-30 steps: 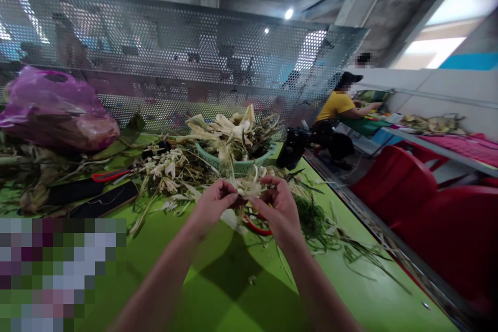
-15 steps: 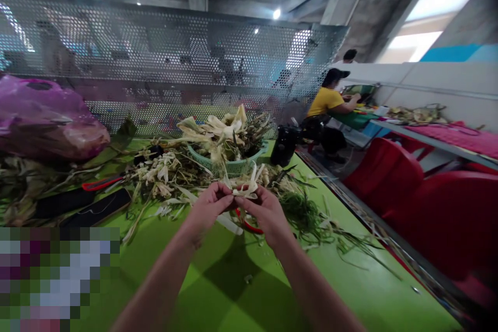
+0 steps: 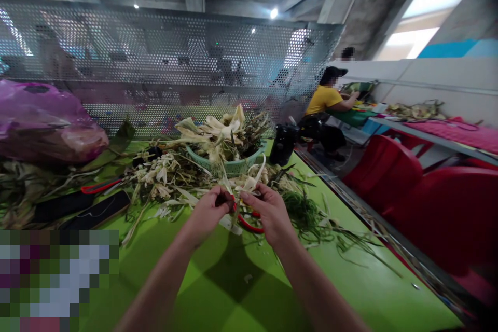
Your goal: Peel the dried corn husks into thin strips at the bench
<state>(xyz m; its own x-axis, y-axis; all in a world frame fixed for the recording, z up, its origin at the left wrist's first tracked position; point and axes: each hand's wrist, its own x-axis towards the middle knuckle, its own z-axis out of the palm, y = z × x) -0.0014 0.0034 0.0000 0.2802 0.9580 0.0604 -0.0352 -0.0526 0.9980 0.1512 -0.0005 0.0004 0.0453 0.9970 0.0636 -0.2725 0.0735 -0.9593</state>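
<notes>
Above a green table, my right hand (image 3: 268, 207) pinches a bunch of pale dried husk (image 3: 249, 184), one curled strip of it sticking up. My left hand (image 3: 210, 211) is closed just beside it, thumb against curled fingers. A thin husk strip seems to be in its grip, though the fingertips hide most of it. Beneath and between the hands lie red-handled scissors (image 3: 251, 225), partly covered by my fingers. A flat pale husk piece (image 3: 230, 224) rests next to them. Behind, a light green basket (image 3: 233, 167) is heaped with dried husks (image 3: 221, 132).
Loose husks (image 3: 163, 174) and green fibres (image 3: 301, 209) surround the basket. At left are a purple bag (image 3: 50, 119), red-handled cutters (image 3: 101, 185) and a dark flat block (image 3: 99, 210). A black container (image 3: 284, 143) stands right. Beyond are red chairs (image 3: 383, 176) and a seated person in yellow (image 3: 324, 101).
My hands have drawn slightly apart; the husk bunch now sits mainly in my right hand. More of the red scissors shows between them. The view has shifted slightly.
</notes>
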